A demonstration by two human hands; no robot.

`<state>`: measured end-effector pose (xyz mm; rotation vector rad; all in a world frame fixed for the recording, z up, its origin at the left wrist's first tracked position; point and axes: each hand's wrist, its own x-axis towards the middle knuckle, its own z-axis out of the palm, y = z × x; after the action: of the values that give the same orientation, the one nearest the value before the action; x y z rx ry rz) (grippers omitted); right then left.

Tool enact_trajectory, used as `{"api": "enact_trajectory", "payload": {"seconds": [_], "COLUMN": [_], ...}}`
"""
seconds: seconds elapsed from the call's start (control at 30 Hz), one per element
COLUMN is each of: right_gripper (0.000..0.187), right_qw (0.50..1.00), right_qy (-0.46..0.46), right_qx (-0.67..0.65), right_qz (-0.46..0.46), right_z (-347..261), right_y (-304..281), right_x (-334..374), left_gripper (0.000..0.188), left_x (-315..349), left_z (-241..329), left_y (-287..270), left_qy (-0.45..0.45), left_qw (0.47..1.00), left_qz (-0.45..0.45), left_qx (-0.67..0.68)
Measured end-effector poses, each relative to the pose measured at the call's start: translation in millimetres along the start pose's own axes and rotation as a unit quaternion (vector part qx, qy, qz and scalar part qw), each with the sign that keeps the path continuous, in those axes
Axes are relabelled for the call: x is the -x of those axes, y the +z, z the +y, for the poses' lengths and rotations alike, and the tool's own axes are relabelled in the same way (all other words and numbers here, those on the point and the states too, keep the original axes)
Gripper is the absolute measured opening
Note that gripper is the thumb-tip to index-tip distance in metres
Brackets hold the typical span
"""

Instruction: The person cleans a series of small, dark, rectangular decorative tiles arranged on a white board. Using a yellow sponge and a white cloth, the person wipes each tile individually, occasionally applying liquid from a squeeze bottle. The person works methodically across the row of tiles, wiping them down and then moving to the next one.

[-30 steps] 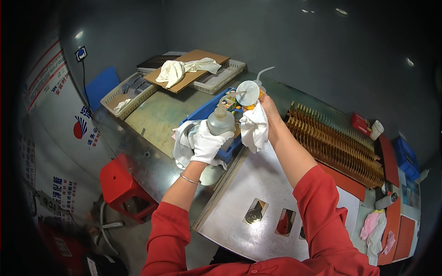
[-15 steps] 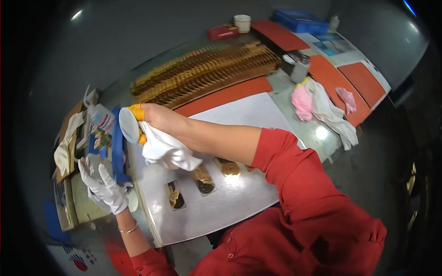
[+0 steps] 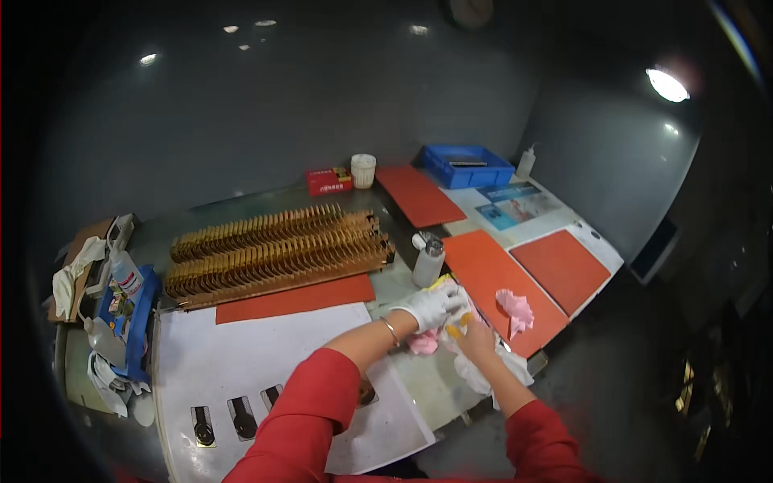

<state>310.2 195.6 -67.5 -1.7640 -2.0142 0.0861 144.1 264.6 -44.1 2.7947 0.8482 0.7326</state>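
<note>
Both hands meet at a heap of cloths right of centre, beside a white pump bottle with a metal top and raised lid. My left hand, in a white glove, reaches across with fingers bent down; what lies under them is hidden. Yellow finger covers show on my right hand, closed at the upper end of a white cloth that hangs toward the bench edge. A pink cloth shows below the glove. Something yellow peeks out between bottle and glove.
Two rows of upright brass-coloured plates stand at the back. Several small dark-and-metal pieces lie on a white sheet. A blue tray with bottles is at left, orange mats, a crumpled pink cloth and a blue crate at right.
Both hands have moved from the left side to the cloths at right. The white cloth and round pale thing are gone from the right hand's earlier place. My view has swung right.
</note>
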Motion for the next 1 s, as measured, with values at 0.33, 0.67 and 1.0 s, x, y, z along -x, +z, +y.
{"api": "enact_trajectory", "payload": {"seconds": [0.33,0.67,1.0], "right_gripper": [0.023,0.036,0.030], "right_qw": [0.984,0.988,0.948], "right_qy": [-0.036,-0.017,-0.233], "right_qx": [0.096,0.069,-0.144], "right_qz": [-0.143,-0.135,-0.162], "right_z": [15,52,-106], "right_y": [-2,3,-32], "right_x": [12,15,79], "left_gripper": [0.030,0.050,0.082], "left_x": [-24,-2,262], "left_z": [6,27,122], "left_y": [36,-46,-102], "left_qy": [-0.065,-0.126,-0.347], "left_qw": [0.996,0.986,0.923], "left_qz": [-0.033,-0.033,0.034], "left_qx": [-0.041,0.102,-0.163]}}
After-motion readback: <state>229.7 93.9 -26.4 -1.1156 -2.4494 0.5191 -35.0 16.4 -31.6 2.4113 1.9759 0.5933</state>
